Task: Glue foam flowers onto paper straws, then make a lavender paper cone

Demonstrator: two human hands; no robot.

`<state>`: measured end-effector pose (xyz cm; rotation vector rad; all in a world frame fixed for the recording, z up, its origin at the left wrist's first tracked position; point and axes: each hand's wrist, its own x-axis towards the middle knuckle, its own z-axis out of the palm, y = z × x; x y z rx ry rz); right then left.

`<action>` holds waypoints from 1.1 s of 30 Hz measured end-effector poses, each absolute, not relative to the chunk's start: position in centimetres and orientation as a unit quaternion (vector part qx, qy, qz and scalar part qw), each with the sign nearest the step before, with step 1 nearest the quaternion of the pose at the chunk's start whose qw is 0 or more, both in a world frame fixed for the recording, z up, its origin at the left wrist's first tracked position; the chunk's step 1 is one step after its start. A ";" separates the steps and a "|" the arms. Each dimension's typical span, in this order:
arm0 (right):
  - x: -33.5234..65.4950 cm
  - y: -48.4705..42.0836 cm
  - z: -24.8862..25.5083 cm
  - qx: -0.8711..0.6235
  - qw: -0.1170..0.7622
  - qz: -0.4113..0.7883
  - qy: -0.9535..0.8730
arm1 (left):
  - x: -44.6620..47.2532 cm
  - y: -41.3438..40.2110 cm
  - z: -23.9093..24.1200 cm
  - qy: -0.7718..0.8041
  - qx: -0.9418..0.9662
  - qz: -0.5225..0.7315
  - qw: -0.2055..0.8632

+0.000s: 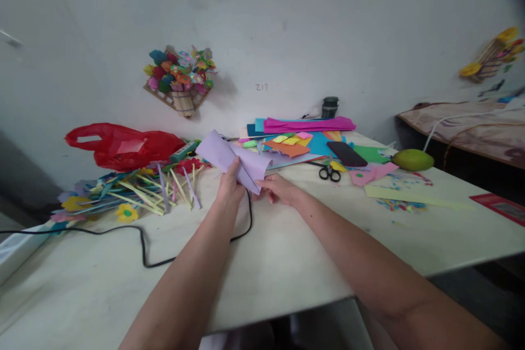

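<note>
A folded sheet of lilac paper [229,157] is held above the pale table [287,262]. My left hand [230,188] grips its lower edge, thumb up against the sheet. My right hand [276,188] pinches the folded corner from the right. Both hands are closed on the paper. A black cable [143,246] runs across the table just under my left wrist.
Paper flowers and thin paper strips [135,191] lie at the left beside a red plastic bag [123,147]. Stacked coloured sheets [303,134], black scissors [329,173], a dark phone [346,153] and a green fruit [412,160] lie behind and to the right. A flower craft [180,79] hangs on the wall.
</note>
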<state>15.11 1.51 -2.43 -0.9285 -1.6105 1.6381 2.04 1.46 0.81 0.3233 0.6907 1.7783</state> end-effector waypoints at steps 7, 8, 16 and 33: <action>15.1 2.0 -3.0 -0.370 0.338 0.594 -0.629 | 2.2 1.3 0.6 0.285 0.191 0.760 0.552; 15.0 2.0 -3.0 -0.372 0.340 0.593 -0.628 | 2.1 1.3 0.6 0.279 0.205 0.759 0.552; 14.9 1.3 -2.6 -0.391 0.362 0.562 -0.633 | 2.3 1.4 0.3 0.285 0.281 0.750 0.526; 15.1 1.6 -2.9 -0.299 0.397 0.650 -0.575 | 3.1 0.6 0.5 0.290 0.399 0.738 0.460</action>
